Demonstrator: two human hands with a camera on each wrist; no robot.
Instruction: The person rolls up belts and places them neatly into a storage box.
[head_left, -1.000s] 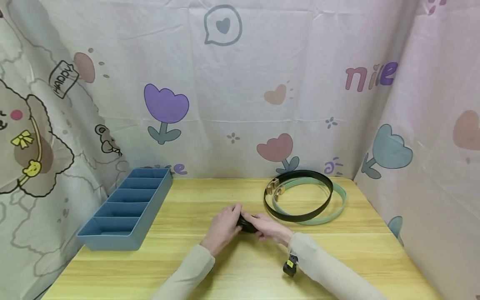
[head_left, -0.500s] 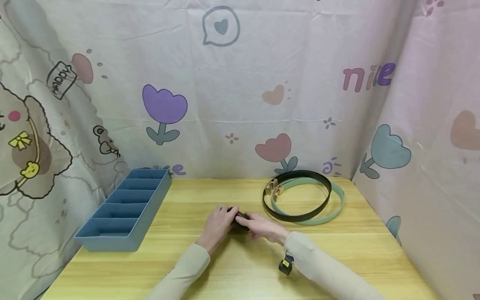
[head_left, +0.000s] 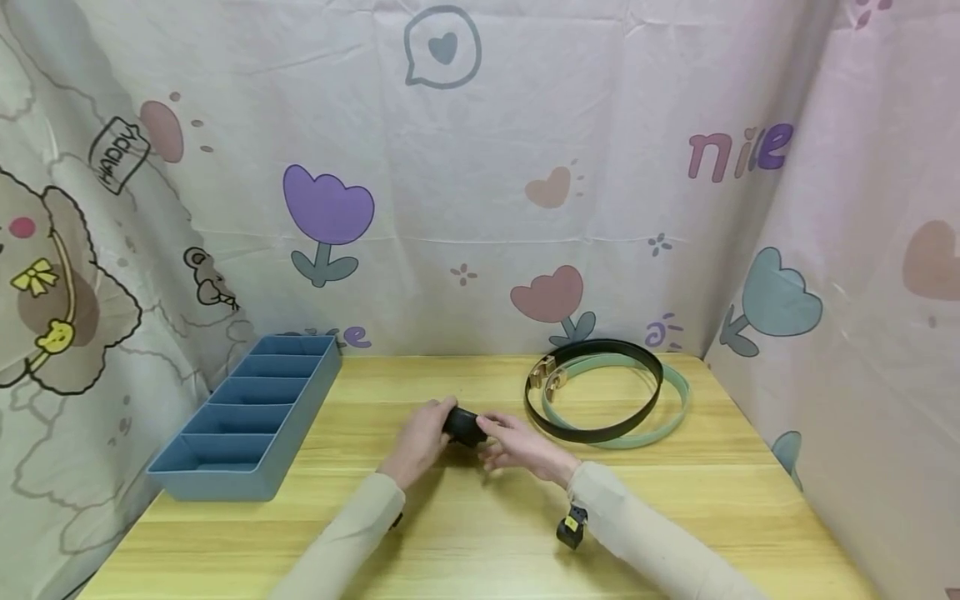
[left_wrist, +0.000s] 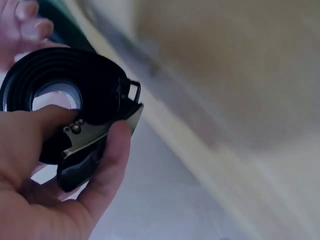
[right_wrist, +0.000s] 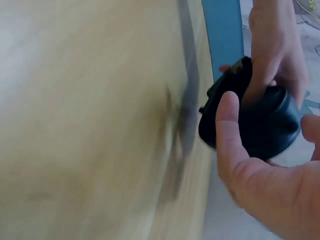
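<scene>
A black belt (left_wrist: pixel 100 75) is wound into a tight coil with a metal buckle (left_wrist: pixel 92 132) on its outside. My left hand (head_left: pixel 417 442) grips this coil just above the table, its thumb reaching into the centre hole and a finger bent over the buckle. To the right of the coil is my right hand (head_left: pixel 525 450). Its thumb (right_wrist: pixel 229 117) lies against the coil's side, while the other fingers are loosely bent and spread. In the head view, the fingers hide both ends of the coil.
Another black belt (head_left: pixel 652 396) and a mint-green belt (head_left: pixel 684 408) lie in overlapping loops at the back right of the wooden table (head_left: pixel 495 550). On the left stands a blue divided tray (head_left: pixel 281 450) with several compartments. A patterned curtain (head_left: pixel 450 183) surrounds the table.
Both hands have shifted slightly left with the coiled belt, which has turned and shows more of its side. My right hand's hold has loosened. The tray and looped belts stay put.
</scene>
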